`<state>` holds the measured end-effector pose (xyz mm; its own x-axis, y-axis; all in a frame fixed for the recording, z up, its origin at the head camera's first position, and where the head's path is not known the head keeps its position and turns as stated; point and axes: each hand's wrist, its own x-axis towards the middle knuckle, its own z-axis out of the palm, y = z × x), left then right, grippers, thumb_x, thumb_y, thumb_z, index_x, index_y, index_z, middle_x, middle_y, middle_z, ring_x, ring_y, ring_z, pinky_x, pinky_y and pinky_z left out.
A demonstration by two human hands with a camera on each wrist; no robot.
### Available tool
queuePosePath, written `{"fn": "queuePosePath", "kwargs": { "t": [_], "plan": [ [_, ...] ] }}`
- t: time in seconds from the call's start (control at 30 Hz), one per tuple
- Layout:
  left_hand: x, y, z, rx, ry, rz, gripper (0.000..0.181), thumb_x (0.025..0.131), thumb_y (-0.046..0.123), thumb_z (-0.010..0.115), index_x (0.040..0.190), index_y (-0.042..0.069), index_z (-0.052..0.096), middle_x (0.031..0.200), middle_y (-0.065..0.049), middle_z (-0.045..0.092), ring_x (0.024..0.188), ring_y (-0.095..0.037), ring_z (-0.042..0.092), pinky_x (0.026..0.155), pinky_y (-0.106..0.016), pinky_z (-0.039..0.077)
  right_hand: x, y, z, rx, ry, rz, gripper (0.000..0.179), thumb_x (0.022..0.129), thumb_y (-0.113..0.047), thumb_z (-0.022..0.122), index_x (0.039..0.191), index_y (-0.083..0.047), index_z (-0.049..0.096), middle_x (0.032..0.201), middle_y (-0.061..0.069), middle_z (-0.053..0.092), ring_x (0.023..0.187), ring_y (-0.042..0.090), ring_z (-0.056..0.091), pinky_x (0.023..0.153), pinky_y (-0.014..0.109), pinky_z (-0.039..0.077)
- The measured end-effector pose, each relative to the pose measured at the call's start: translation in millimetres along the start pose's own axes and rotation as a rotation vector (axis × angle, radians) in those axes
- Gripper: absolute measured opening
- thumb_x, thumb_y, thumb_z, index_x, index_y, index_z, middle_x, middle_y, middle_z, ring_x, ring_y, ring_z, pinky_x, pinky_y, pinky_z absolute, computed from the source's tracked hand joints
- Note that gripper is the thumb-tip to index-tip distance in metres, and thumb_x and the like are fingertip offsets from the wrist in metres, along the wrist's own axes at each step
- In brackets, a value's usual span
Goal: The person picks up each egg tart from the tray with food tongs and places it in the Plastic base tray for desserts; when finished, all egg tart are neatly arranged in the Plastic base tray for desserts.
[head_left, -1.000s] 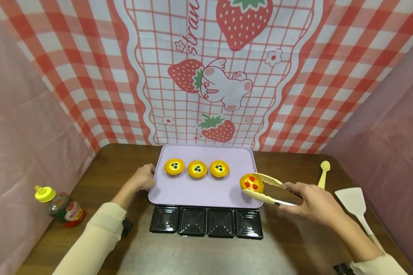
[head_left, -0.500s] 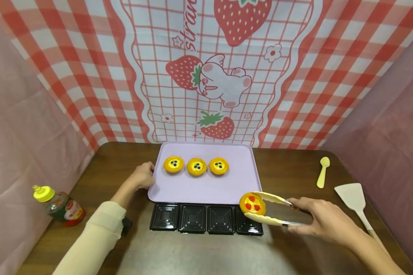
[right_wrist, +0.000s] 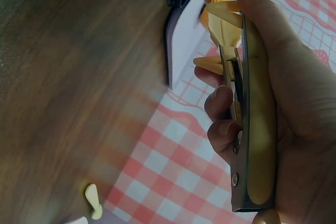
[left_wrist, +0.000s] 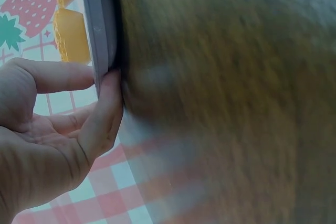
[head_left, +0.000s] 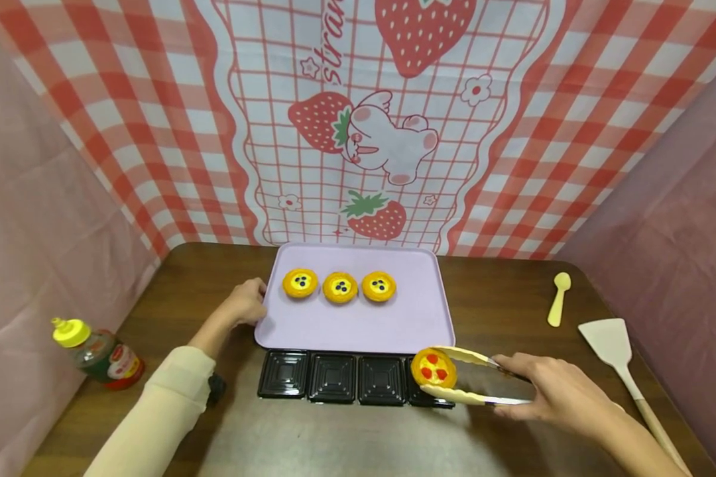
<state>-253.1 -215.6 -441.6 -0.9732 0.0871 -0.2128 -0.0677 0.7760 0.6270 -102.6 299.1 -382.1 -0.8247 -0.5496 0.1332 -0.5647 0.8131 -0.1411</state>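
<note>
My right hand (head_left: 563, 391) grips a pair of tongs (head_left: 471, 397) with cream-coloured tips. Between the tips sits a tart (head_left: 433, 369) with red toppings, over the rightmost of several black square trays (head_left: 382, 379). In the right wrist view the fingers wrap the tongs' handle (right_wrist: 257, 119). At the left, my left hand (head_left: 247, 303) pinches the edge of a lilac tray (head_left: 358, 331), its thumb and fingers on either side of the rim in the left wrist view. Three tarts with blueberry-like toppings, the middle one a tart (head_left: 340, 287), lie in a row on that tray.
A squeeze bottle (head_left: 104, 358) with a yellow cap stands at the left. On the right lie a yellow spoon (head_left: 559, 299) and a white spatula (head_left: 611, 341). A checked strawberry cloth (head_left: 370, 132) hangs behind the wooden table (head_left: 501, 305).
The right hand has brought the red-topped tart in the tongs from over the lilac tray toward me, to the rightmost black tray. My left hand stays at the lilac tray's edge.
</note>
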Motion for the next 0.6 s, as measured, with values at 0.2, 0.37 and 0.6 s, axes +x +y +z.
{"fn": "queuePosePath", "kwargs": {
  "t": [0.2,0.37,0.6],
  "plan": [
    [0.3,-4.6,0.3,-0.094,-0.021,-0.015,0.047,0.067,-0.01,0.057,0.113,-0.012,0.049,0.096,-0.027,0.06,0.08,-0.033,0.06,0.056,-0.034,0.058,-0.7,1,5,0.0,-0.011,0.009,0.069,0.072,-0.061,0.079,0.119,-0.011,0.07,0.099,-0.011,0.069,0.084,0.01,0.066,0.06,0.033,0.053],
    [0.4,-4.8,-2.8,-0.093,-0.024,0.008,0.047,0.066,-0.01,0.057,0.111,-0.013,0.048,0.095,-0.028,0.061,0.079,-0.033,0.06,0.055,-0.033,0.057,-0.6,1,7,-0.002,-0.017,0.025,0.069,0.071,-0.062,0.079,0.118,-0.012,0.071,0.1,-0.01,0.07,0.083,0.013,0.067,0.057,0.034,0.052],
    [0.2,-2.6,-2.5,-0.087,-0.03,-0.017,0.049,0.067,-0.01,0.057,0.115,-0.013,0.049,0.098,-0.028,0.062,0.083,-0.034,0.061,0.057,-0.033,0.057,0.2,2,15,0.025,-0.02,0.015,0.07,0.07,-0.062,0.079,0.117,-0.011,0.071,0.099,-0.008,0.07,0.083,0.015,0.067,0.057,0.035,0.052]
  ]
}}
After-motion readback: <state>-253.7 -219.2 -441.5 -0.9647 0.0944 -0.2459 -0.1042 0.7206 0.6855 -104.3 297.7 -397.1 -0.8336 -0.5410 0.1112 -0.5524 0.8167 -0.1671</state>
